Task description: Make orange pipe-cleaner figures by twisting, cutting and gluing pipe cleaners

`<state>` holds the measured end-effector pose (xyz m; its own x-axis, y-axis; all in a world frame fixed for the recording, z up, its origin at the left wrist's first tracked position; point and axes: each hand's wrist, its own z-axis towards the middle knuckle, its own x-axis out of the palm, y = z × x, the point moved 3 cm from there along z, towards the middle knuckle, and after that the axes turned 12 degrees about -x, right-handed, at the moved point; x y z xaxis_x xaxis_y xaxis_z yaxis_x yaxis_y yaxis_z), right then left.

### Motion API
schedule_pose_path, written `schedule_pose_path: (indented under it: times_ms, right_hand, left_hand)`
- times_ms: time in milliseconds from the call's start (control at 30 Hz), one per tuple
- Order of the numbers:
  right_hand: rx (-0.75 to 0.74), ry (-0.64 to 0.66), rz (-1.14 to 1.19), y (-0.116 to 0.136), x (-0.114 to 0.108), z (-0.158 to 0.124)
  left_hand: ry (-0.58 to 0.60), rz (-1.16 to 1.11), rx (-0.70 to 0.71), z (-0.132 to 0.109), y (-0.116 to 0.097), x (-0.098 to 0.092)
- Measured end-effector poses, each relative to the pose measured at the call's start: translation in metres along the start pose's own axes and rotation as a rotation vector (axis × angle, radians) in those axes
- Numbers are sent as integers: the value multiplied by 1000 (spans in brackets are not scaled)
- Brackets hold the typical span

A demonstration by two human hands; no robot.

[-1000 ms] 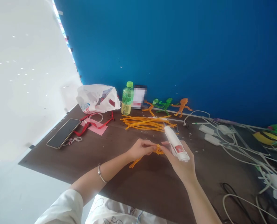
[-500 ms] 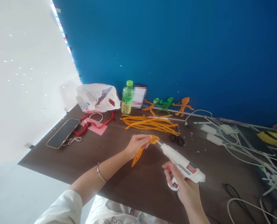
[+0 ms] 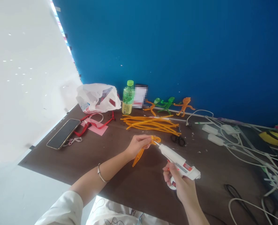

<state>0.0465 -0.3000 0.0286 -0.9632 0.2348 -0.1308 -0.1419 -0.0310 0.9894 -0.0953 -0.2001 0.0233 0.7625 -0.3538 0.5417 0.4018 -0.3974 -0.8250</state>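
Tabletop (image 3: 101, 162), dark brown and matt, with two bare hands working above its near part. The left hand (image 3: 139, 145) pinches a looped bundle of soft orange craft stems (image 3: 156, 139) between thumb and fingers; the loop projects beyond the fingertips, and loose ends slant down beneath the palm. The right hand (image 3: 179, 181) is wrapped around the handle of a white plastic glue gun with red details (image 3: 173, 155), whose metal nozzle points at the loop; whether the tip touches cannot be told. Just beyond lie a loose pile of long orange stems (image 3: 150, 124) and, at its right end, a pair of black-handled scissors (image 3: 181, 141). Along the blue wall (image 3: 167, 47) stand a green-capped bottle (image 3: 127, 100), a green stem figure (image 3: 169, 105) and an orange stem figure (image 3: 185, 107). At left lies a dark-screened phone (image 3: 63, 133), near a white plastic bag (image 3: 96, 97)
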Motion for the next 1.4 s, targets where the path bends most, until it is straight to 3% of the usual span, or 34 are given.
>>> schedule_pose_path:
  times_ms: [467,800,1400]
  right_hand:
    - [-35,29,-57,-7,0,1]
    - [-33,154,84,-11,-2,0]
    - [17,67,4,-8,1,-1]
  left_hand:
    - [-11,10,3,1,2,-2]
    - [-39,-24,3,1,0,-3]
    - [-30,-10,16,3,1,-3]
